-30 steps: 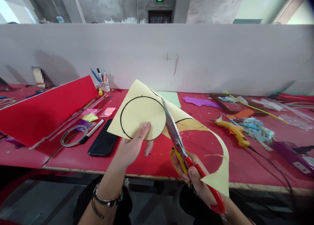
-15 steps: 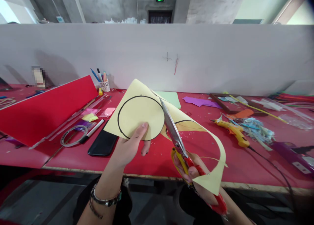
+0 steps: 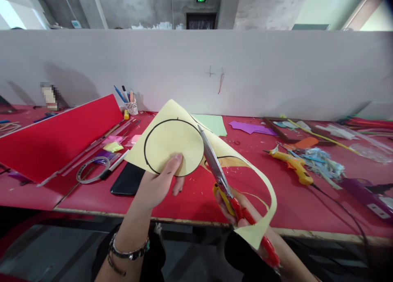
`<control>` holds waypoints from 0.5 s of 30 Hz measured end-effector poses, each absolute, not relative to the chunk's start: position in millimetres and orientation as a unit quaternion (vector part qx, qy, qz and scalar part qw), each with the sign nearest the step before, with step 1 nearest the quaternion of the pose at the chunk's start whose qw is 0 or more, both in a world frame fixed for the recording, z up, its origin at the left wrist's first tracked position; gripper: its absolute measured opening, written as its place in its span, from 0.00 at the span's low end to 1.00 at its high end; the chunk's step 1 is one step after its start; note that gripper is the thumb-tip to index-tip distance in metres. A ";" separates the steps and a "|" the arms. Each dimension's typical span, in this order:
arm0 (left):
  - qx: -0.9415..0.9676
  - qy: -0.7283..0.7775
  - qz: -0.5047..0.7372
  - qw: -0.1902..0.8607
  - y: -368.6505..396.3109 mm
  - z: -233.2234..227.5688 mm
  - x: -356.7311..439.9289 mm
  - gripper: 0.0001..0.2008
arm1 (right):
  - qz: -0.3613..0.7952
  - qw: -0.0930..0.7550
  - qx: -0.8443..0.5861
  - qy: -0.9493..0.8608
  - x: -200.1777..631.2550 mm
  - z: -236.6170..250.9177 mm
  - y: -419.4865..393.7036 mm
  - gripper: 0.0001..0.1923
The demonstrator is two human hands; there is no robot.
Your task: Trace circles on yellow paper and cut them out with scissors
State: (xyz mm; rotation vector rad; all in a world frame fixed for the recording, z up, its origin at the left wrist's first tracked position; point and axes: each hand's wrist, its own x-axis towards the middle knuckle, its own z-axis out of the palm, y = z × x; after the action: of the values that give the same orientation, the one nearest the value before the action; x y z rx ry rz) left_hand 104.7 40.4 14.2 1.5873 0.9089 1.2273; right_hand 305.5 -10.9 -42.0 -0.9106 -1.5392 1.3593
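A pale yellow sheet of paper (image 3: 167,138) carries a circle drawn in black marker. My left hand (image 3: 159,179) pinches its lower edge, thumb on top and fingers beneath. In my right hand (image 3: 233,210) is a pair of scissors (image 3: 216,167) with red and yellow handles. Their blades lie at the right side of the drawn circle, the tips close to its line. From the sheet a curved cut strip (image 3: 270,192) hangs down over my right hand and the handles.
A black phone (image 3: 127,181) and a white tape ring (image 3: 92,170) lie left. A red board (image 3: 61,138) leans behind them. On the right are a yellow glue gun (image 3: 290,163), a tangle of blue threads (image 3: 321,163) and purple paper (image 3: 251,127). A pen cup (image 3: 132,106) stands behind.
The sheet has shifted slightly left with my left hand. The scissors have moved a little along the circle's right side, and the hanging strip has swung left and lower.
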 end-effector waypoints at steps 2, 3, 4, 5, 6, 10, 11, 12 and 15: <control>0.649 0.366 0.491 0.452 39.9 14.6 104.2 0.22 | 0.535 0.434 -0.361 -0.629 304.1 -39.3 -11.0 0.28; 0.650 0.366 0.488 0.453 39.6 14.6 104.1 0.21 | 0.529 0.434 -0.361 -0.633 303.0 -37.4 -10.6 0.28; 0.651 0.368 0.485 0.453 39.3 14.6 104.2 0.21 | 0.523 0.435 -0.362 -0.638 301.8 -35.4 -10.0 0.29; 0.655 0.368 0.481 0.452 38.9 14.6 104.3 0.21 | 0.516 0.434 -0.364 -0.642 300.7 -33.5 -9.3 0.29; 0.658 0.370 0.477 0.450 38.5 14.6 104.4 0.21 | 0.508 0.434 -0.368 -0.647 299.7 -31.8 -8.5 0.30; 0.673 0.368 0.456 0.451 37.9 14.7 104.2 0.22 | 0.491 0.424 -0.381 -0.658 298.7 -28.8 -6.6 0.31; 0.675 0.368 0.453 0.451 38.1 14.7 104.0 0.23 | 0.489 0.422 -0.384 -0.659 298.9 -29.0 -6.7 0.32; 0.675 0.370 0.451 0.451 38.3 14.6 103.6 0.23 | 0.487 0.424 -0.387 -0.658 299.1 -29.4 -6.9 0.31; 0.673 0.369 0.449 0.458 39.2 14.4 102.0 0.23 | 0.483 0.432 -0.396 -0.651 299.4 -30.6 -8.3 0.30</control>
State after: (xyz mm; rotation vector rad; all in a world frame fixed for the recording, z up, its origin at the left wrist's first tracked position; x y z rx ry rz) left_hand 102.0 39.2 14.4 1.6579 0.9092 1.1070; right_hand 299.4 -8.3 -30.6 -0.9857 -1.6213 1.2042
